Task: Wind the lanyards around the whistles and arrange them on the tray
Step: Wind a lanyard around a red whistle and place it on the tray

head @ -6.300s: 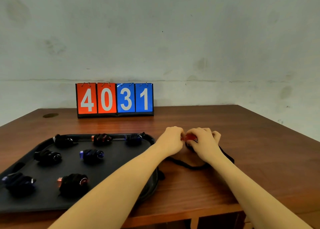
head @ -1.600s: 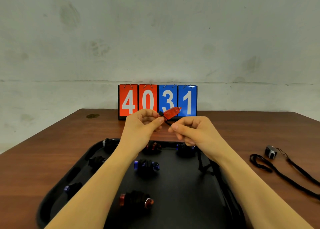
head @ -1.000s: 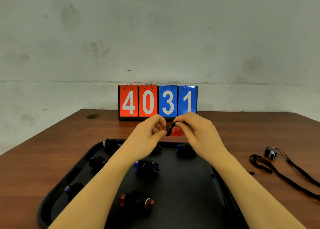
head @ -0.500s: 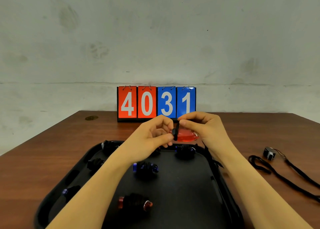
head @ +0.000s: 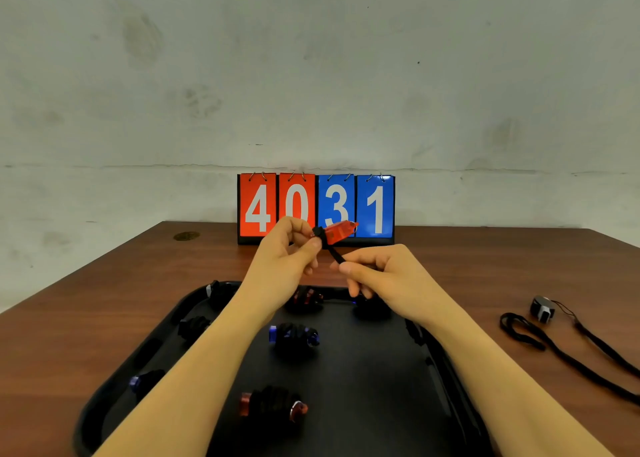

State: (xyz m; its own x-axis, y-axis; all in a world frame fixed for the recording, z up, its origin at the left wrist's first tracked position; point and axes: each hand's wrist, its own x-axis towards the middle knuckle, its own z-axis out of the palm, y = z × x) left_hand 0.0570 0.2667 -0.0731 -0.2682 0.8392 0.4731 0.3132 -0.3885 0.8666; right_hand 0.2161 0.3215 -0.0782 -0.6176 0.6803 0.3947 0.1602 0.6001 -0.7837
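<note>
- The left hand (head: 284, 262) pinches one end of the red whistle (head: 337, 232), held up in the air above the tray (head: 114, 397).
- The right hand (head: 377, 276) pinches the black cord (head: 334, 254) just below the whistle and pulls it tight.
- Only about one loop of cord is on the whistle, so most of the winding is left.
- Below the hands, several wrapped whistles (head: 294, 335) sit in rows on the tray. Those look done.
- To the right of the right hand, a grey whistle (head: 542, 311) lies on the table (head: 104, 283), cord loose. It still needs wrapping.
</note>
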